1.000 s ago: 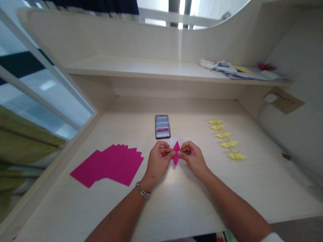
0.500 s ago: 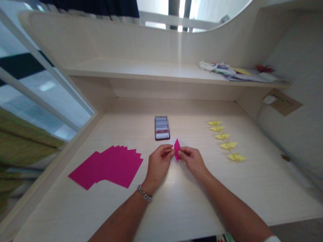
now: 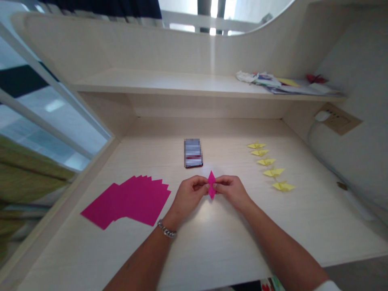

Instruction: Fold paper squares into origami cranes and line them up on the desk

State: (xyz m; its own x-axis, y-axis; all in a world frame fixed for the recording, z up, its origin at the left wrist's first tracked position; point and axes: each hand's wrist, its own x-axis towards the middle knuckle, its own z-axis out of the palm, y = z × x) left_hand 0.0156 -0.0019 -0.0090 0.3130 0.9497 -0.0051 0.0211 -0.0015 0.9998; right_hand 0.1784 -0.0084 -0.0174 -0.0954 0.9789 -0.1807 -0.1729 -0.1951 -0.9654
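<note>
A small folded pink paper (image 3: 211, 180), narrow and pointed at both ends, is held upright between my two hands. My left hand (image 3: 190, 195) pinches its left edge with thumb and fingertips. From the other side, my right hand (image 3: 233, 190) grips its right edge the same way. Just beyond the hands lies a phone (image 3: 193, 153) with its screen blurred. Fanned out to the left are several square sheets of pink paper (image 3: 136, 200). On the right, several yellow paper cranes (image 3: 274, 172) stand in a slanting row.
A shelf (image 3: 182, 83) runs along the back of the desk, with papers (image 3: 279, 83) piled at its right. A plug sits in the wall socket (image 3: 339, 118), and its cable (image 3: 321, 157) trails down the right side. Metal bars (image 3: 45, 117) rise at the left.
My hands have come closer together around the folded pink paper, which sits slightly lower and shows a point at the bottom. The camera view has shifted a little.
</note>
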